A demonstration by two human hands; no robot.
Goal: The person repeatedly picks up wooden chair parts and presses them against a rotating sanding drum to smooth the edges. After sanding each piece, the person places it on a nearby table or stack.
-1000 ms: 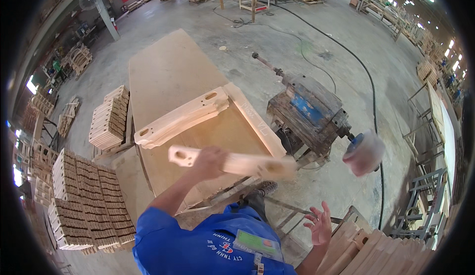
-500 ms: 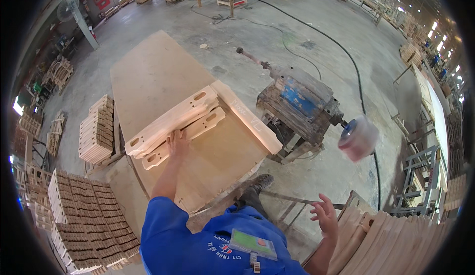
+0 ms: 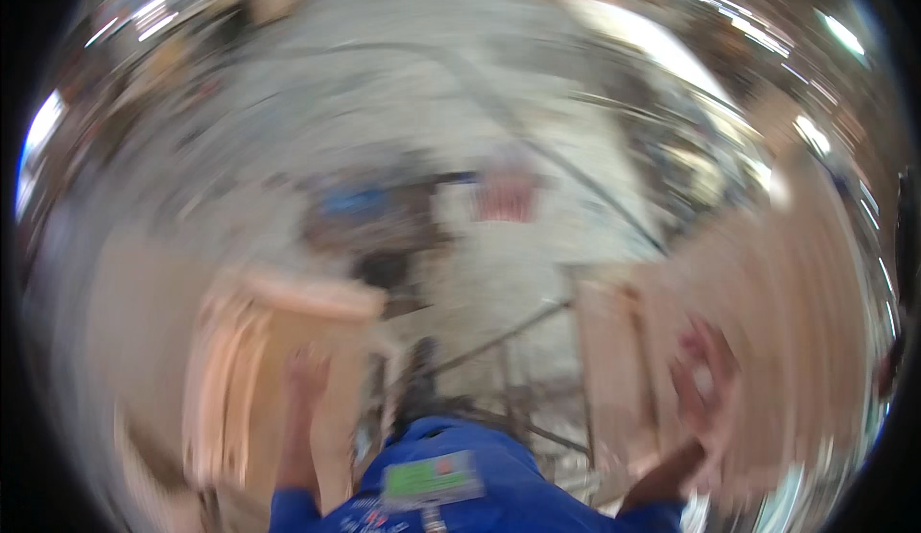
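Observation:
Motion smears the whole head view. My left hand (image 3: 307, 375) is over the tan board (image 3: 321, 437) on the left, just right of the pale wooden slats (image 3: 230, 389). Its fingers are too blurred to read, and no held thing can be made out. My right hand (image 3: 703, 370) is over the row of wooden pieces (image 3: 787, 341) on the right. Its fingers look curved and apart, with a gap at the thumb and nothing visible in them. Whether it touches the wood cannot be told.
Ahead, between the two work surfaces, stands a machine with a blue patch (image 3: 355, 202). A reddish roller (image 3: 507, 192) sticks out from its right side. A dark hose (image 3: 499, 106) crosses the grey floor. Thin metal bars (image 3: 504, 341) run low between the surfaces.
The view has swung to the right, so the machine and board appear farther left. My left hand has come off the slats. My right hand is now over the right-hand wooden pieces.

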